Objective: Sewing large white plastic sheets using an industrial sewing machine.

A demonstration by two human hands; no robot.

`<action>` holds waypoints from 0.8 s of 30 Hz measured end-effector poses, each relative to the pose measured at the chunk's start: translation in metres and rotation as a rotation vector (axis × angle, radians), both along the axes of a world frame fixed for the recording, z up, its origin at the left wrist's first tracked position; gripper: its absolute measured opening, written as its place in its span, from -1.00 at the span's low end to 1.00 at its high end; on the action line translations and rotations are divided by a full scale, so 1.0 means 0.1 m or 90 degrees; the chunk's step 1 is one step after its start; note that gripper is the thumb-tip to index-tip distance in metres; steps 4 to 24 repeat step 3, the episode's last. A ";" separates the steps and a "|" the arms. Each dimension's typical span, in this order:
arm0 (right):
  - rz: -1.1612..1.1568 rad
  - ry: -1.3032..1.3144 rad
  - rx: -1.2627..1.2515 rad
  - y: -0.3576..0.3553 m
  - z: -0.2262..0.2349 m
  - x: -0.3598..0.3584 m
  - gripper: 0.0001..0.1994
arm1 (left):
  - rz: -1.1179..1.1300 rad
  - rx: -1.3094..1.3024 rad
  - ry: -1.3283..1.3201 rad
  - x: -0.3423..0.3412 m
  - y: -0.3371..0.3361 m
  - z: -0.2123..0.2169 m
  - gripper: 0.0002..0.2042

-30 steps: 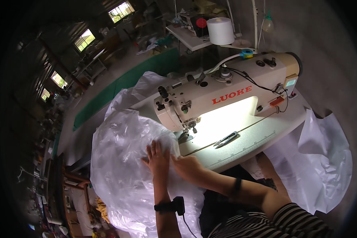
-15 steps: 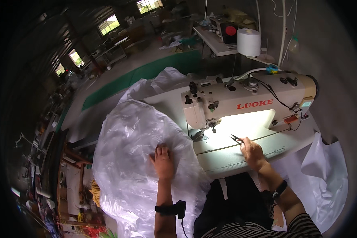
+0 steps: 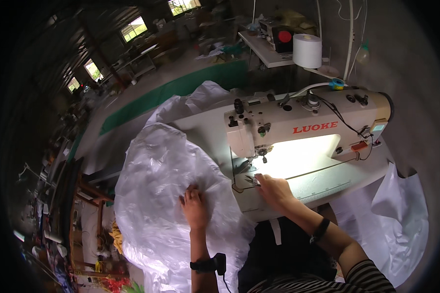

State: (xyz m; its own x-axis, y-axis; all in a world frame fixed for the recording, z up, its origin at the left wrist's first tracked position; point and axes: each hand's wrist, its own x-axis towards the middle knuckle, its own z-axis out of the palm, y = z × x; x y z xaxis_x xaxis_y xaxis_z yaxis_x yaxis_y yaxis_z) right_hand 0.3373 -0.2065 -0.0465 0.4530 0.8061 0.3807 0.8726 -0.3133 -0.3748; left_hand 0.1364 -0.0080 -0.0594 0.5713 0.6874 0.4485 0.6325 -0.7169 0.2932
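Observation:
My left hand (image 3: 194,207) lies on a big heap of thin, glossy white sheeting (image 3: 156,180), its fingers slightly bent and apart. The heap spreads over the left part of the sewing table and hangs down towards me. In my right hand (image 3: 274,189) is a small pair of dark thread snips (image 3: 252,180). Their tips point left, just in front of the needle area of a white industrial sewing machine (image 3: 298,122). The machine's lamp brightly lights the bed (image 3: 303,176) under its arm. A thin dark loop (image 3: 237,188) shows at the bed's left edge.
A white thread cone (image 3: 307,51) stands behind the machine, near a side table (image 3: 274,56). More white sheeting (image 3: 401,219) hangs at the right. Green material (image 3: 176,93) lies beyond the table, and a wooden frame (image 3: 90,195) stands at the left.
My right hand has moved left with the snips, from the lit bed to the front of the needle area. My left hand has shifted slightly left and down on the sheeting, which has drawn back left.

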 end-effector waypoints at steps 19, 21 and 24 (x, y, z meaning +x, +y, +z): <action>-0.038 -0.107 -0.144 0.37 0.03 -0.14 -0.72 | -0.022 0.057 0.036 -0.16 0.06 -0.13 -0.86; -0.038 -0.107 -0.144 0.37 0.03 -0.14 -0.72 | -0.022 0.057 0.036 -0.16 0.06 -0.13 -0.86; -0.038 -0.107 -0.144 0.37 0.03 -0.14 -0.72 | -0.022 0.057 0.036 -0.16 0.06 -0.13 -0.86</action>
